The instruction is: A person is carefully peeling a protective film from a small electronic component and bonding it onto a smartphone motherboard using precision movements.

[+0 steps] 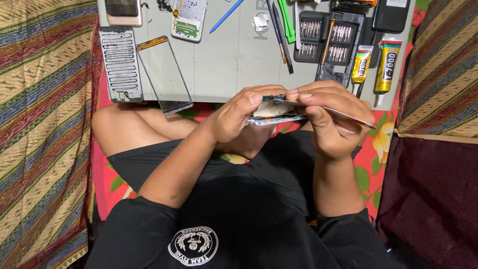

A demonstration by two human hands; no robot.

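Note:
My left hand grips an opened phone body, a silver frame with its inner parts showing, held above my lap. My right hand pinches a thin metal tool whose shaft sticks out to the right; its tip rests on the top of the phone, under my fingertips. The fingers of both hands meet over the phone and hide most of it.
A grey work mat lies ahead with a glass screen panel, a phone back frame, another opened phone, a blue pry stick, a screwdriver bit case and two yellow glue tubes. Patterned cloth flanks both sides.

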